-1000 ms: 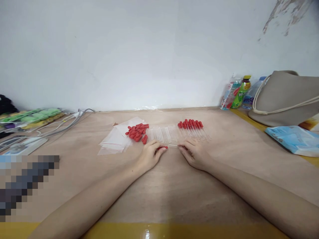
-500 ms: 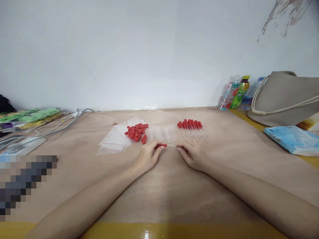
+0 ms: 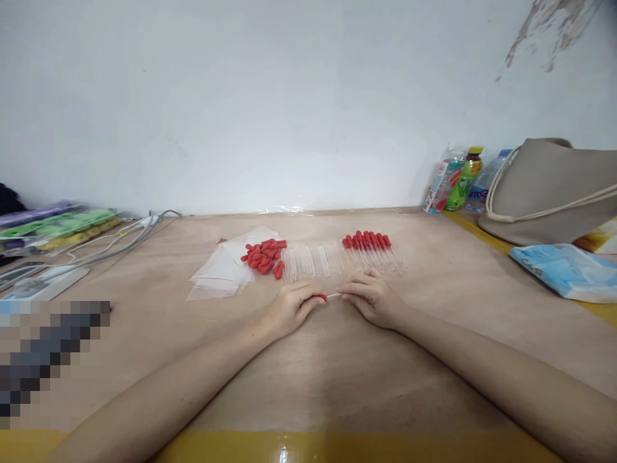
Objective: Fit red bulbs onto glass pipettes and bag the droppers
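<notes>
Both hands low on the bench (image 3: 328,379), wrists resting, probably for steadiness. Left hand (image 3: 289,308) pinches a red rubber bulb (image 3: 321,297); right hand (image 3: 372,299) pinches a glass tube (image 3: 333,296). The two parts are held end to end between the hands, just above the wood.

Just behind, within reach:
- loose bulbs (image 3: 264,255) on the left
- bare tubes (image 3: 313,260) in the middle
- capped droppers (image 3: 371,247) on the right, in a row
- zip bags (image 3: 219,273) beside the loose bulbs

Drink bottles (image 3: 463,177) and a handbag (image 3: 549,186) sit far right.

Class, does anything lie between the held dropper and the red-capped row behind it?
Nothing visible: the dropper, pinched between left hand and right hand, has only bare table between it and the red-capped row.
</notes>
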A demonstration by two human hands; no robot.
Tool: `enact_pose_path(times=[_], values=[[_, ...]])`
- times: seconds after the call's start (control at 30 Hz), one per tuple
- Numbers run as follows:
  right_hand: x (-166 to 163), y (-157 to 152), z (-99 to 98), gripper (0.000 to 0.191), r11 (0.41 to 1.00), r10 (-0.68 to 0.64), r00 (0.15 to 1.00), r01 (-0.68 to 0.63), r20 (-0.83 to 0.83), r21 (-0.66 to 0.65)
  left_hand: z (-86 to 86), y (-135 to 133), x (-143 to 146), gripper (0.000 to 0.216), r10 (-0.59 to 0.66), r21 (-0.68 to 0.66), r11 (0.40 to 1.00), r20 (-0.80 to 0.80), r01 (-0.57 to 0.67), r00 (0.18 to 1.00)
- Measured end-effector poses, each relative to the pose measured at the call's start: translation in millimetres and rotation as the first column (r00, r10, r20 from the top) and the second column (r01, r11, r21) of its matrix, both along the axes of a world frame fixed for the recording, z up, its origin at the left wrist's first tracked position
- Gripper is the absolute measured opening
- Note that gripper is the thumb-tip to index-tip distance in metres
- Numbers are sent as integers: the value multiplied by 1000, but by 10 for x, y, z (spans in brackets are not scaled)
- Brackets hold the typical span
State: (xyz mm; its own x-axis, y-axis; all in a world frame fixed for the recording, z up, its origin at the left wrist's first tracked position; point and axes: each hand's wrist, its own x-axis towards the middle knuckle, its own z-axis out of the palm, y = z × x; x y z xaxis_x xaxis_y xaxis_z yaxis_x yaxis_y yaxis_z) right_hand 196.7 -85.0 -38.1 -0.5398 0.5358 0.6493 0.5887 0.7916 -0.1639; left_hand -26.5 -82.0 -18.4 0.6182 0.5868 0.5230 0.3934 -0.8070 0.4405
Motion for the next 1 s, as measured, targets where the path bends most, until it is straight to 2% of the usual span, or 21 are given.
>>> enact_pose_path(times=[0.2, 0.37, 0.5, 0.73, 1.0], values=[[-8, -52, 45, 17, 984, -100, 992, 87, 81, 154, -27, 8, -3, 16, 33, 22, 999, -22, -32, 999], [-32, -72, 98, 21, 968, -72, 986, 33, 151, 249, -35, 19, -6, 17, 26, 57, 998, -43, -23, 999], [-77, -77, 112, 24, 977, -24, 989, -8, 149, 212, -52, 14, -3, 17, 7, 94, 996, -49, -3, 999], [-161, -97, 96, 26, 998, -31, 989, 23, 143, 60, -52, 8, -8, 15, -21, 106, 994, -57, 27, 998], [-204, -95, 122, 31, 993, -46, 979, 66, 200, -98, -68, 37, -8, 16, -33, 108, 993, -67, 40, 997]])
